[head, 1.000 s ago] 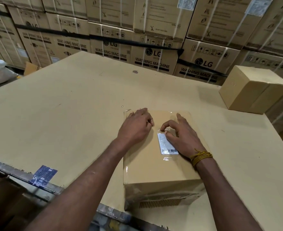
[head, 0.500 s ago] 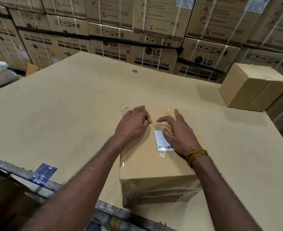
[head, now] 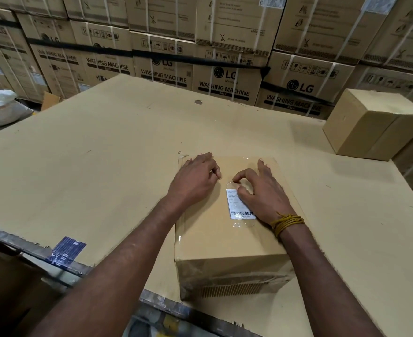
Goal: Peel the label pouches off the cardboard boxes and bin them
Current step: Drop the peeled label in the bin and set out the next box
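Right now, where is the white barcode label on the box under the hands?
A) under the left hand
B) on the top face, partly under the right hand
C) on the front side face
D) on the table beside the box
B: the barcode label lies on top of the box, its right edge covered by the right hand; the left hand rests apart from it.

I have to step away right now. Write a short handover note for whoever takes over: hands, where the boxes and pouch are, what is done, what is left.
Left hand: rests on the near box, fingers curled, no clear grip.
Right hand: on the label pouch, fingertips picking at its top edge.
Pouch lies flat on the box top, not peeled.
Second box sits at the table's far right; no pouch visible on it.
Done: nothing binned here.
Left: peel, bin; no bin in view.
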Demonstrator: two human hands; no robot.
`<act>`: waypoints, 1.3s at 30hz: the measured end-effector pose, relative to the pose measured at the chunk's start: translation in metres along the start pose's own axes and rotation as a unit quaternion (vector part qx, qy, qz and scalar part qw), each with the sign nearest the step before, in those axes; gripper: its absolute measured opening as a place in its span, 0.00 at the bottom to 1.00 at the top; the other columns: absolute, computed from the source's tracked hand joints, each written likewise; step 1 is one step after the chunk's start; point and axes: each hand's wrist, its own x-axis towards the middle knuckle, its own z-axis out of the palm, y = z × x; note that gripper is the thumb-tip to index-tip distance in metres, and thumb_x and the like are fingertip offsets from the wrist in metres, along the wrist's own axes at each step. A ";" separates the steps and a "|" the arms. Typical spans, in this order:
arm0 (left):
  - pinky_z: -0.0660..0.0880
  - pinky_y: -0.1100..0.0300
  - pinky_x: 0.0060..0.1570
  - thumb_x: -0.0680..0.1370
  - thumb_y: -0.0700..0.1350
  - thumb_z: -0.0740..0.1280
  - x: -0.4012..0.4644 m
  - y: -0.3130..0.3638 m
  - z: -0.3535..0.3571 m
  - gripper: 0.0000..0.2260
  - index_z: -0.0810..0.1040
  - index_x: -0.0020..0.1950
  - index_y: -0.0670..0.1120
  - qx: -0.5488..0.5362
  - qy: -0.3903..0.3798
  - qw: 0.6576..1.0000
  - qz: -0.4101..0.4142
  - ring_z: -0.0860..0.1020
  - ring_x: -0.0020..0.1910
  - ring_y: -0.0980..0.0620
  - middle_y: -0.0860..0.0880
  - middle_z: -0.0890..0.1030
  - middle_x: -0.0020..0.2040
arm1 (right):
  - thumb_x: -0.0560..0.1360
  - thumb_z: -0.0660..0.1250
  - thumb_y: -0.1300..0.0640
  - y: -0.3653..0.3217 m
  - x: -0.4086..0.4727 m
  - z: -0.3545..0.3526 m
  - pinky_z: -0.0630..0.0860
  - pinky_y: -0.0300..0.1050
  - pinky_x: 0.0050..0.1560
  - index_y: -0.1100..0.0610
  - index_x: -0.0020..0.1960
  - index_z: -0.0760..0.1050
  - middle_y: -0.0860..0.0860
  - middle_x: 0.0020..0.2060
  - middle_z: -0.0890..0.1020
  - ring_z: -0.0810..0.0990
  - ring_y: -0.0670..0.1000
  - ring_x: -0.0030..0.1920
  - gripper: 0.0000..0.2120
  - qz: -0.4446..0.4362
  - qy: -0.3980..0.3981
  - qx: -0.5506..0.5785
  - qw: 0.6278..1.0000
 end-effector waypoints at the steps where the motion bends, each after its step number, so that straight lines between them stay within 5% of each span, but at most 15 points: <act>1: 0.57 0.60 0.67 0.80 0.41 0.58 0.000 0.000 0.000 0.09 0.74 0.47 0.54 -0.001 0.001 1.000 0.001 0.62 0.75 0.56 0.50 0.68 0.76 | 0.79 0.60 0.50 0.000 0.000 0.000 0.55 0.53 0.74 0.41 0.59 0.72 0.54 0.81 0.50 0.48 0.54 0.80 0.10 0.003 0.000 0.004 1.000; 10: 0.57 0.61 0.66 0.80 0.41 0.59 0.000 0.001 -0.001 0.09 0.75 0.48 0.53 -0.003 0.007 1.000 0.007 0.64 0.74 0.56 0.50 0.69 0.75 | 0.78 0.61 0.50 -0.001 0.000 -0.001 0.56 0.52 0.73 0.42 0.55 0.72 0.53 0.80 0.51 0.49 0.53 0.80 0.07 0.006 0.007 0.011 1.000; 22: 0.57 0.61 0.65 0.80 0.41 0.58 -0.001 0.001 -0.001 0.09 0.77 0.49 0.51 -0.002 0.004 1.000 0.008 0.64 0.74 0.56 0.51 0.69 0.74 | 0.78 0.61 0.50 -0.001 0.000 -0.001 0.57 0.52 0.73 0.40 0.61 0.72 0.52 0.81 0.49 0.48 0.52 0.80 0.13 0.000 0.003 0.009 1.000; 34: 0.56 0.59 0.69 0.80 0.41 0.58 -0.002 0.002 -0.003 0.10 0.77 0.50 0.52 -0.001 0.001 1.000 -0.002 0.63 0.75 0.55 0.51 0.67 0.76 | 0.78 0.63 0.50 0.000 0.002 0.000 0.56 0.52 0.73 0.43 0.53 0.73 0.52 0.81 0.50 0.49 0.52 0.80 0.05 0.017 0.006 0.023 1.000; 39: 0.58 0.59 0.67 0.80 0.41 0.58 -0.002 0.003 -0.004 0.09 0.76 0.49 0.53 -0.002 -0.003 1.000 -0.007 0.62 0.75 0.55 0.51 0.66 0.77 | 0.78 0.62 0.50 0.000 0.000 -0.001 0.58 0.53 0.73 0.41 0.61 0.72 0.52 0.81 0.49 0.51 0.53 0.80 0.12 0.009 0.008 0.021 1.000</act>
